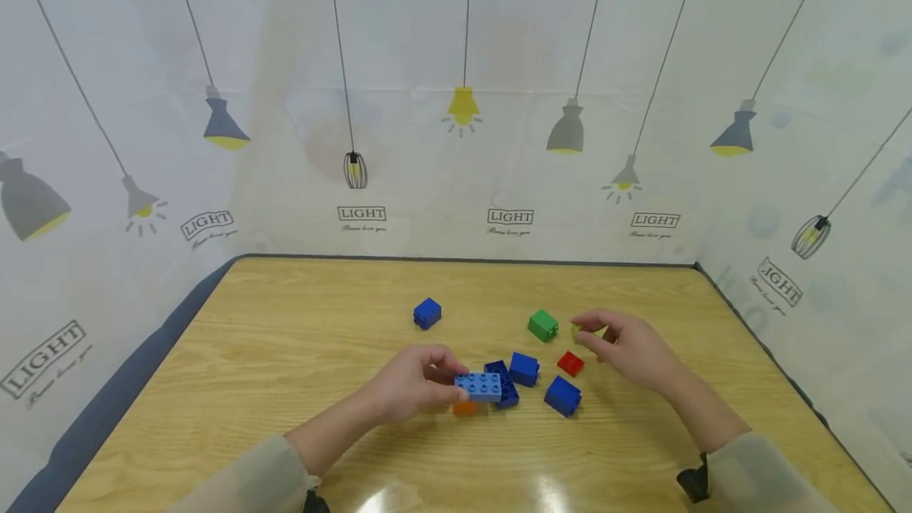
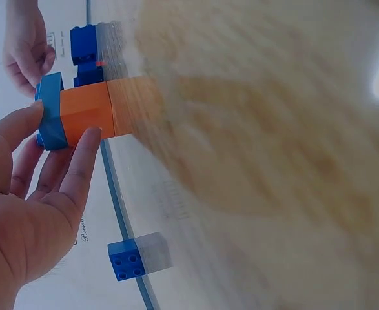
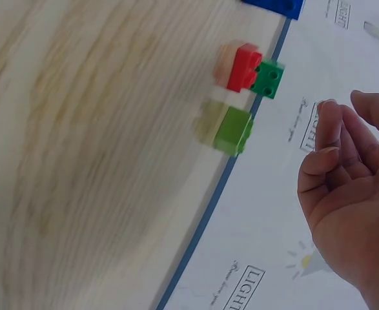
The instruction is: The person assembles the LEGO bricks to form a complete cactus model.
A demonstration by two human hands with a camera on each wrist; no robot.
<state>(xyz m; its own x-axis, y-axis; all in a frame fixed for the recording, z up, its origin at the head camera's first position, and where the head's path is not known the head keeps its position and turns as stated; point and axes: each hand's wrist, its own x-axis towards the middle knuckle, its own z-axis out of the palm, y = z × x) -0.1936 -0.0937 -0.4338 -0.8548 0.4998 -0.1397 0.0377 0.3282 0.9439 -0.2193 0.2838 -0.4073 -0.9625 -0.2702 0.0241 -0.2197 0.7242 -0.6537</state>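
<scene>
My left hand [image 1: 409, 382] pinches a light blue eight-stud toy brick [image 1: 479, 387] between thumb and fingers. Directly under it is an orange brick [image 2: 86, 110], flush against the light blue one in the left wrist view, with a fingertip at its side. Just beyond, a dark blue brick [image 1: 508, 394] lies with its hollow side showing. Over on the right, my right hand [image 1: 630, 347] hovers with loosely curled fingers and nothing in them. Below it stands a lime green brick [image 3: 233, 131], apart from the fingers in the right wrist view.
A red brick [image 1: 571, 363] and a green brick [image 1: 543, 325] lie near the right hand. Two blue bricks, one farther back [image 1: 524, 369] and one nearer [image 1: 563, 396], sit between the hands. Another blue brick [image 1: 427, 313] stands toward the back of the wooden table [image 1: 299, 315].
</scene>
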